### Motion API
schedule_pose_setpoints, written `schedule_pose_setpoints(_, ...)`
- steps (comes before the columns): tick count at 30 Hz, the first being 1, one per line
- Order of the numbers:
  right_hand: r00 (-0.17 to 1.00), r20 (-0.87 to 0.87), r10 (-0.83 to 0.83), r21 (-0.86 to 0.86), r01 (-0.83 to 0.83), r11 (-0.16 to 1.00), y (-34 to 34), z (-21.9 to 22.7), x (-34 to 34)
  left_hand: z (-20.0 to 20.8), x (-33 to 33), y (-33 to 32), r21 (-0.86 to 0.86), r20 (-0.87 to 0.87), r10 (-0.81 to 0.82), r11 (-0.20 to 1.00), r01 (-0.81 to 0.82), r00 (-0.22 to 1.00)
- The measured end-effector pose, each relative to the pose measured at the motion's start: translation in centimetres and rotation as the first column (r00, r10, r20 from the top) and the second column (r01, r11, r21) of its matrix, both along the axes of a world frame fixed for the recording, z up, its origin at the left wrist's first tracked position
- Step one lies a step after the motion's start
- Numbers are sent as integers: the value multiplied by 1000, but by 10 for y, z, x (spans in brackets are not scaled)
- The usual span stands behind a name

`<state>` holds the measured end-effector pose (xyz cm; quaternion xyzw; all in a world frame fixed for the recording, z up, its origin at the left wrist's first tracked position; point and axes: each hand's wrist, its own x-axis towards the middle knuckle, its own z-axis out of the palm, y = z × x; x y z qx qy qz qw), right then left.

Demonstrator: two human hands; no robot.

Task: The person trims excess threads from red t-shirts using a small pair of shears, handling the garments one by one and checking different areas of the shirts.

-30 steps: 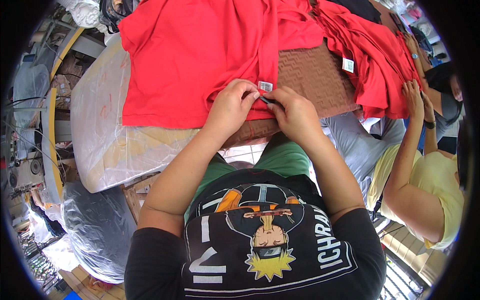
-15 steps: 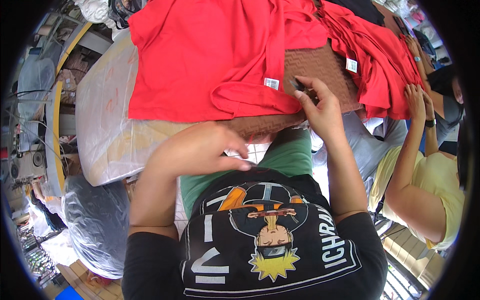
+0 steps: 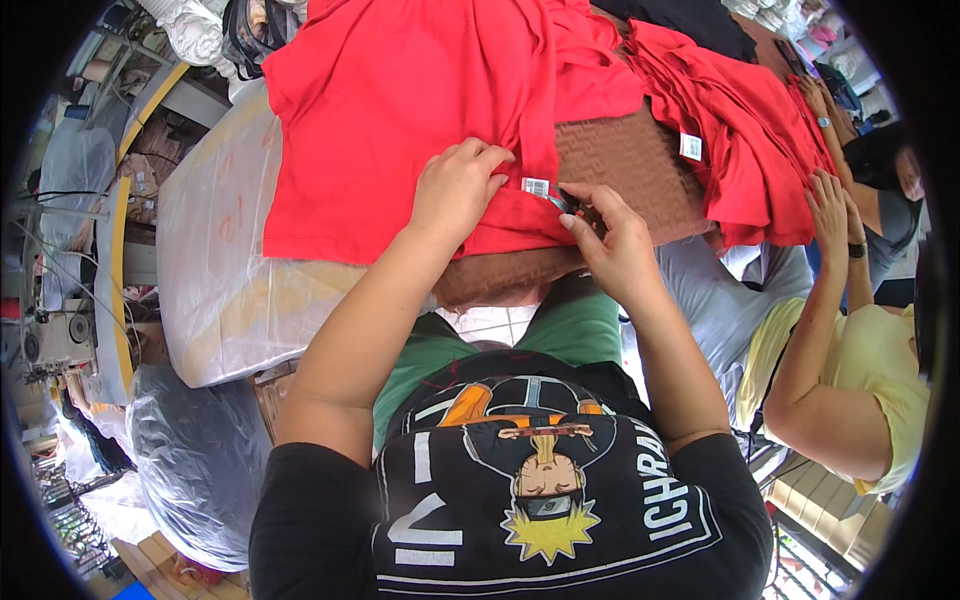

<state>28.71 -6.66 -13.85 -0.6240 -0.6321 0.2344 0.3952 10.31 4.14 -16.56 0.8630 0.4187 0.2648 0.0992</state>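
A red shirt (image 3: 400,120) lies spread over a brown textured cover, its near edge toward me. My left hand (image 3: 460,188) rests on the shirt, thumb and forefinger apart on the cloth. My right hand (image 3: 618,240) holds small thread snips (image 3: 566,204), dark at the handle. The blades point left, close beside a white printed label (image 3: 536,186) on the shirt's edge. Whether the blade tips touch cloth or thread is too small to tell.
More red garments (image 3: 735,140) lie bunched at the right, one with a white label. A person in a yellow shirt (image 3: 850,390) sits there, hands at that pile; another person is beyond. Plastic-wrapped bundles (image 3: 215,250) stand at the left. Black cloth (image 3: 690,25) lies at the back.
My left hand has moved from near my lap up onto the shirt. My right hand has brought the snips slightly left and down, nearer the label. The loose red fold has shifted.
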Motion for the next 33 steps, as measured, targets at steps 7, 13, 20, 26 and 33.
schedule_pose_setpoints(7, 1000, -26, -4, 3, 4, 1000, 6, -1, 6, 3, -9, 11, -104, 18, 31, 994, -29, 999)
schedule_pose_setpoints(13, 999, -41, -19, 64, 22, 998, 10, 2, 10, 113, -99, -27, -675, 506, -437, 336, 657, 743)
schedule_pose_setpoints(20, 954, 262, 143, 5, -150, 989, 44, -10, -27, 32, -86, -44, -383, 286, -14, 915, 128, 958)
schedule_pose_setpoints(26, 961, 274, -20, 59, 4, 998, 0, 69, -10, 5, -60, -68, -34, 135, 218, 976, -215, 967)
schedule_pose_setpoints(33, 972, 232, -30, 56, 18, 998, -23, 85, 3, 29, -55, -73, 68, 362, 18, 997, -46, 932)
